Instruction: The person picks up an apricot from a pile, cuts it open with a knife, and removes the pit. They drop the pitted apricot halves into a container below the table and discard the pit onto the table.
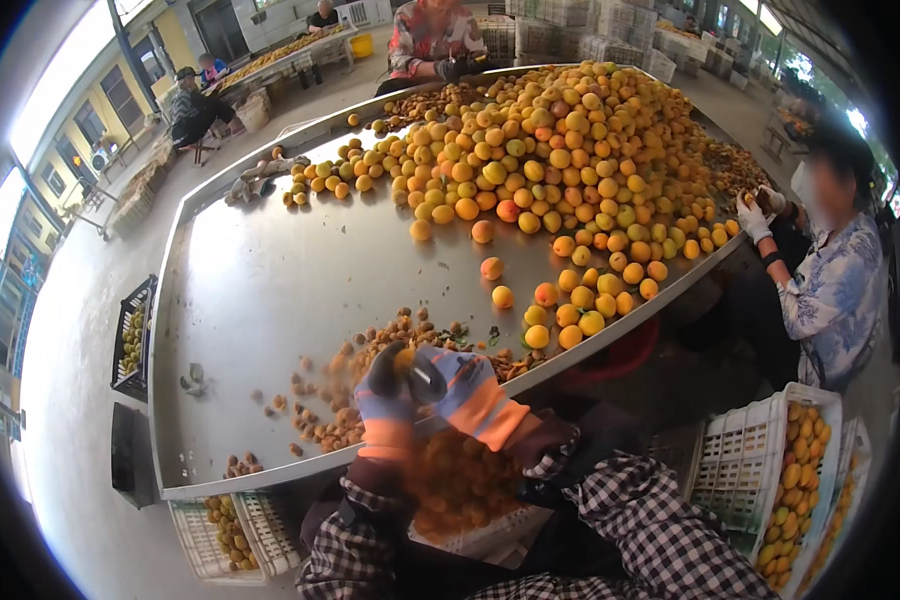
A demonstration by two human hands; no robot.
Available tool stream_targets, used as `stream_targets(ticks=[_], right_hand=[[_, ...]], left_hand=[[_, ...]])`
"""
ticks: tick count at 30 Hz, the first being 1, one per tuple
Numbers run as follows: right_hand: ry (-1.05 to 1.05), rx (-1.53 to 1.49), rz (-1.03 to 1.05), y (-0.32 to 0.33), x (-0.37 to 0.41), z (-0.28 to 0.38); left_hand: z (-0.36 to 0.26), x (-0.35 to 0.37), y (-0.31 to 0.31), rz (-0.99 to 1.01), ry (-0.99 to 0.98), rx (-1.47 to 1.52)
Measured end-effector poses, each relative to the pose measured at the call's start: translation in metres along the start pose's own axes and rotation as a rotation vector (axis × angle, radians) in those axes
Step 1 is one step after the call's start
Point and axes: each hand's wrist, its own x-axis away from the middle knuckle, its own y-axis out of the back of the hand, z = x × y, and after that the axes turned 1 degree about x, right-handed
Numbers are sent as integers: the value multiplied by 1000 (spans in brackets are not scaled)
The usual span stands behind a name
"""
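Observation:
Both hands wear blue-and-orange gloves with dark fingertips and meet above the near edge of the metal table. My left hand [383, 400], smeared by motion, is closed with its fingertips around an apricot [404, 360], of which only a small yellow-orange patch shows. My right hand [460, 390] presses its curled fingers against the same fruit from the right. Beneath and beyond them lies a spread of brown apricot pits [335, 390]. Whole apricots [570, 150] in yellow and orange form a large heap across the far and right side of the table.
The metal table [260, 265] has a raised rim. Under its near edge sits a container of brown pits [465, 490], blurred. Crates of apricots [740, 460] stand at right, another crate [225, 535] at lower left. A co-worker [820, 260] sits at right, another person [435, 45] across.

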Motion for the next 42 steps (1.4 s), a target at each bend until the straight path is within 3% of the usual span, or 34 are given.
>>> stream_targets(ticks=[1, 3, 5, 6, 7, 9, 10, 11, 14, 15, 17, 28, 30, 34, 37, 42], right_hand=[[98, 77, 45, 2, 0, 0], [5, 63, 95, 17, -6, 5], [-199, 123, 44, 24, -8, -4], [-101, 97, -103, 17, -15, -20], [-105, 96, -102, 10, -14, -32], [-180, -659, -245, 16, -25, -28], [-101, -837, -383, 17, -27, -24], [-110, -834, -387, 25, -29, -19], [-367, -1292, -389, 56, -31, 2], [-371, -1289, -398, 56, -31, 2], [-240, -1317, -480, 57, -34, 1], [-161, -1253, -400, 56, -25, 6], [-87, -1168, -406, 50, -24, 2], [-75, -1115, -412, 41, -21, -2], [-90, -1314, -353, 38, -23, -2], [-64, -1052, -389, 29, -22, 0]], left_hand=[[9, -2, 0, 27, 117, 121], [-4, -11, 5, 50, 231, 242], [-39, -17, 19, 225, 568, 458], [-34, -16, 18, 235, 533, 412], [-30, -13, 15, 238, 536, 411], [-28, -9, 11, 273, 440, 460], [-30, -6, 8, 289, 480, 502], [-32, -3, 6, 297, 486, 504], [-42, 1, -2, 389, 550, 513], [-40, 3, -6, 398, 553, 515], [-32, 8, -12, 409, 292, 276], [-47, 12, -17, 489, 427, 346], [-49, 9, -17, 504, 310, 210], [-40, 14, -22, 484, 235, 254], [-41, 12, -23, 509, 210, 248], [-34, 14, -24, 515, 122, 145]])
